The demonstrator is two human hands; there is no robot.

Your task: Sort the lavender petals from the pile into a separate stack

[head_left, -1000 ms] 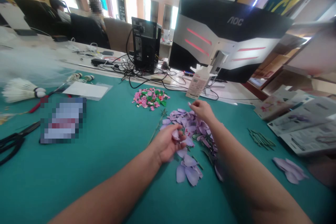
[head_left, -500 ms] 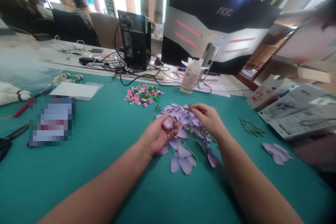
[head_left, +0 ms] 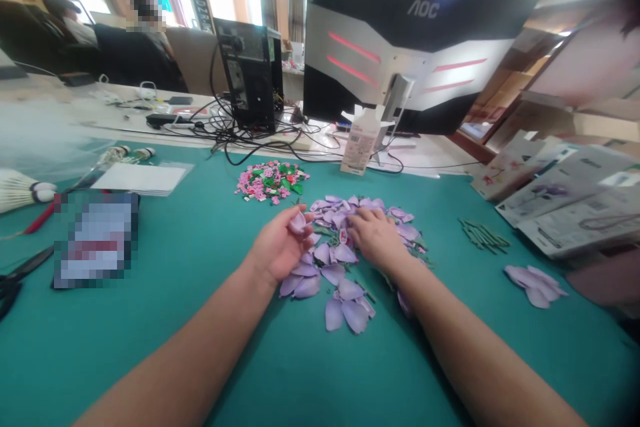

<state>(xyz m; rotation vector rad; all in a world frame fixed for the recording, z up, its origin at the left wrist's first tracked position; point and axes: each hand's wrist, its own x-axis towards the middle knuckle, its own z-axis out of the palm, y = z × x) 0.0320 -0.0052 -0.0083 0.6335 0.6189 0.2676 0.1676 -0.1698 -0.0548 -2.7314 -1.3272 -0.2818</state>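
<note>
A person's left hand (head_left: 277,247), palm half cupped at the center of the frame, holds a pale purple petal (head_left: 299,223) between thumb and fingers, while the right hand (head_left: 377,240) reaches down, knuckles up, into a loose pile of petals (head_left: 345,253) just right of center; whether its fingers grip one cannot be told. More petals lie below the left hand, and a small cluster (head_left: 353,315) spreads at lower center on the green-covered bench (head_left: 320,380). A heap of pink and green pieces (head_left: 270,181) sits above the left hand, near the pile. At right, green sticks (head_left: 484,235) lie above a few stacked petals (head_left: 536,285), with printed boxes (head_left: 555,197) beyond. An open carton (head_left: 360,140) stands upright in front of a large monitor (head_left: 430,33) at upper center, beside a black computer tower (head_left: 247,73). Scissors (head_left: 30,263) and a blurred-out phone (head_left: 95,240) lie at left.
</note>
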